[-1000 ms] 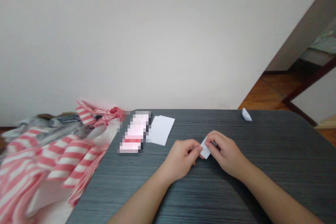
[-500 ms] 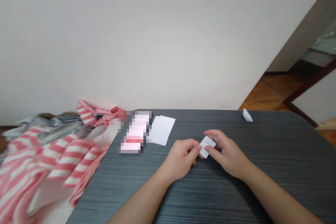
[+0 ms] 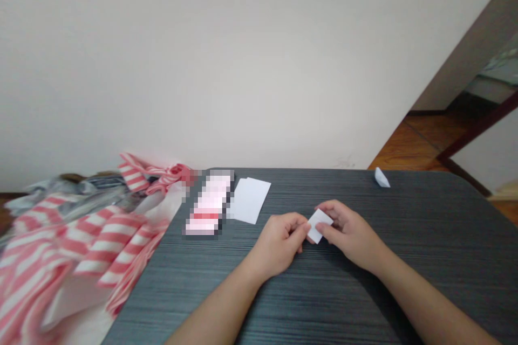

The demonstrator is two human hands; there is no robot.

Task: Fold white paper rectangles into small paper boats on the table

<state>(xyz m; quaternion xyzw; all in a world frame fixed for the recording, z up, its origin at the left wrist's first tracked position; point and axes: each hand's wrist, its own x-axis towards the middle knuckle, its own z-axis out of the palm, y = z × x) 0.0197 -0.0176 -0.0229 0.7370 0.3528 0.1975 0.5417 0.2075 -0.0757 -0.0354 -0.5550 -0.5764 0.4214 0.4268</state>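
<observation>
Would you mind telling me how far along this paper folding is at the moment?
Already folded: a small white paper shape sits near the far edge of the dark table. In hand: a small folded paper piece is held between the left hand and right hand. Still unfolded: a flat white paper sheet lies beside a pixelated packet.

Bare, slim left forearm and right forearm, tapering at the wrists into bare left hand and right hand
</observation>
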